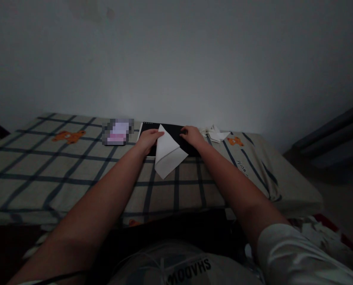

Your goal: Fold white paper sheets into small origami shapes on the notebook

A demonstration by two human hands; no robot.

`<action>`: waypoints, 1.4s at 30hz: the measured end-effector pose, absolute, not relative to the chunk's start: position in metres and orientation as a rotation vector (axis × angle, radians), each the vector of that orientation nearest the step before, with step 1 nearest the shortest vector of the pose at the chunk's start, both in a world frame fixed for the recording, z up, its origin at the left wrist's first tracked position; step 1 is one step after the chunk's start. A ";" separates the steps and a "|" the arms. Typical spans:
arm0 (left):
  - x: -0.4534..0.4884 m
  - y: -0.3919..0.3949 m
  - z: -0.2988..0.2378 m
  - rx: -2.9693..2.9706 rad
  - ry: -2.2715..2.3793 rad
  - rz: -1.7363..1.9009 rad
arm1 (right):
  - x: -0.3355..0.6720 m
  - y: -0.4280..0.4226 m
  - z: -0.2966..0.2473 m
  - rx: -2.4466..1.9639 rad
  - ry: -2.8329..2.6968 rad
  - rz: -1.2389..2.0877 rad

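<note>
Over the black pad [174,130], left hand [149,141] pinches paper [167,152] by its far corner, rest extending nearward; right hand [192,136] just beside, loosely curled, fingers slightly parted.

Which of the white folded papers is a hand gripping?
The kite-shaped white folded paper, pinched by the left hand; the pointed white folded papers lie unheld beside the right hand.

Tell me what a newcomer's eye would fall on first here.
Likely the folded white paper, held near its tip by the left hand, partly over a black pad. Next, the pixelated patch to its left, and the orange bear print farther left on the checked cloth.
</note>
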State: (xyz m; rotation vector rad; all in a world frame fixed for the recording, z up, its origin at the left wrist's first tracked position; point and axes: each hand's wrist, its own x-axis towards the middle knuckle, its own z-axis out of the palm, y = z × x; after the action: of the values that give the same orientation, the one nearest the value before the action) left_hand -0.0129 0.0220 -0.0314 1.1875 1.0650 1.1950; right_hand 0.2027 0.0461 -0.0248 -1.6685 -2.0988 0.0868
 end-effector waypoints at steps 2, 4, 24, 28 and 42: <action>-0.013 0.022 -0.031 1.185 1.062 1.193 | 0.207 0.040 -0.023 -1.667 -2.042 0.089; -0.013 0.021 -0.031 1.183 1.049 1.194 | 0.211 0.032 -0.021 -1.677 -2.007 0.075; -0.009 0.016 -0.025 1.213 1.093 1.219 | 0.250 0.014 -0.019 -2.172 -1.688 -0.155; -0.008 0.014 -0.024 1.222 1.094 1.233 | 0.248 0.013 -0.020 -2.151 -1.692 -0.150; -0.004 0.010 -0.021 1.262 0.893 1.288 | 0.214 -0.001 -0.007 -1.355 -1.896 0.559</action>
State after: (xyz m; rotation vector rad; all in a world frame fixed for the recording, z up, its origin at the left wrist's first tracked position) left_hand -0.0036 0.0096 -0.0207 1.2617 0.8926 1.2881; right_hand 0.2137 -0.0009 -0.0071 -1.3555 -1.8964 0.5588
